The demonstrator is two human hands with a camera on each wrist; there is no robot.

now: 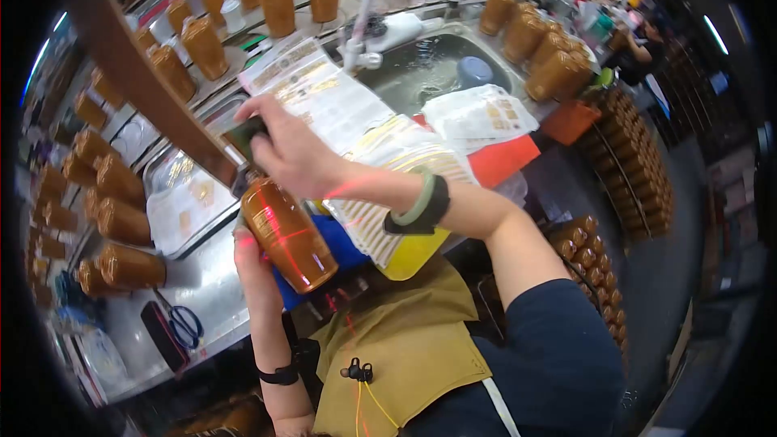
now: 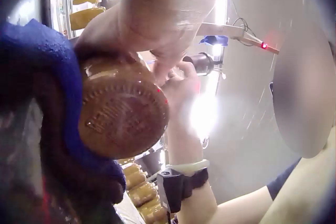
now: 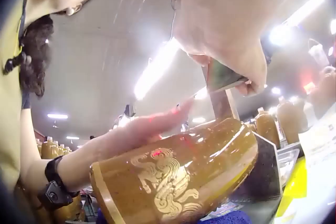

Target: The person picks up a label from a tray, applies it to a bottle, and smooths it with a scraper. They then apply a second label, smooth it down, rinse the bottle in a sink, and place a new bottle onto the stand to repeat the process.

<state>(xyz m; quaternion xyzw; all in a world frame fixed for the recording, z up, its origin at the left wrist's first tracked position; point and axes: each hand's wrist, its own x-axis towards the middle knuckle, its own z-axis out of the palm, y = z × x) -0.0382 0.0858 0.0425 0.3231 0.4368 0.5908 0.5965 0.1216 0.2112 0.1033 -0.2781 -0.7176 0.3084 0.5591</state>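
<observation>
A glossy brown bottle (image 1: 290, 235) lies tilted over a blue cloth (image 1: 344, 244), its base toward the person. My left hand (image 1: 257, 271) grips the bottle's side; some of its fingers are hidden behind it. Near the bottle's neck, my right hand (image 1: 295, 150) pinches a flat dark green piece (image 1: 248, 131). The right wrist view shows a gold figure on the bottle (image 3: 176, 176) and the green piece (image 3: 223, 76) above its shoulder. In the left wrist view, the embossed round base (image 2: 123, 121) faces the camera.
A brown upright post (image 1: 154, 85) rises beyond the bottle. Label sheets (image 1: 312, 85) and striped strips lie to the right, before a sink (image 1: 388, 73) with a faucet. Scissors (image 1: 184, 325) and a dark case (image 1: 162, 338) lie at front left. Many brown bottles (image 1: 123, 222) stand around.
</observation>
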